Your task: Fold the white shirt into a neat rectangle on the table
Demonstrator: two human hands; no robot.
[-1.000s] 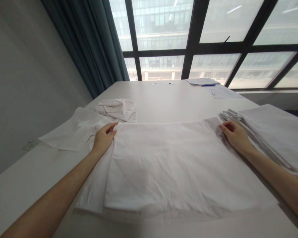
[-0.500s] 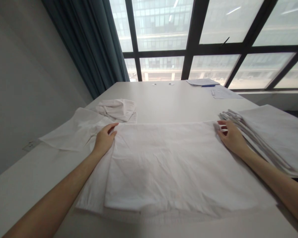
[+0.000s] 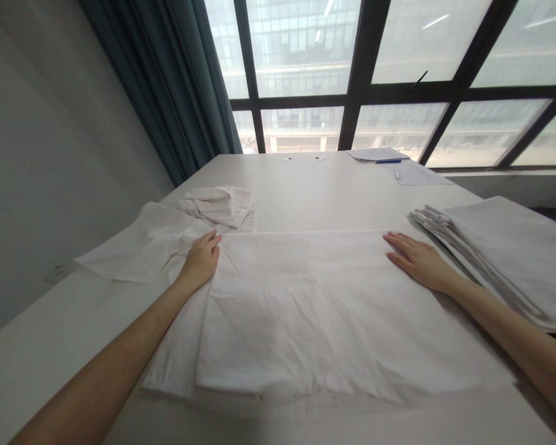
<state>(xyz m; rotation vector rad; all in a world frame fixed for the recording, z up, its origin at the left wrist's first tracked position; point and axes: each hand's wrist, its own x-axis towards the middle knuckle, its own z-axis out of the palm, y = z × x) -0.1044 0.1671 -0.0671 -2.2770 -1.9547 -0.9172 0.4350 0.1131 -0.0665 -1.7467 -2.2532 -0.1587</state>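
Note:
A white cloth garment [image 3: 306, 309] lies folded and fairly flat on the white table [image 3: 301, 191], with light creases across its middle. At its far left corner rests my left hand [image 3: 201, 256], fingers extended on the fabric edge. My right hand [image 3: 414, 259] lies flat on the far right part of the cloth, its fingers stretched out and pointing left. A loose white sleeve-like part [image 3: 143, 247] spreads over the table beyond my left hand, with a crumpled white bunch of fabric [image 3: 220, 204] behind it.
On the right sits a stack of folded white cloths [image 3: 514, 253]. Papers [image 3: 377, 154] and a blue pen [image 3: 388, 161] lie at the far right of the table. A dark curtain [image 3: 180, 93] and large windows [image 3: 301, 49] stand behind. A wall socket [image 3: 58, 273] is at left.
My right hand has let go of the far right corner and now lies flat on the cloth, a little further left. My left hand's fingers have come down flatter on the corner.

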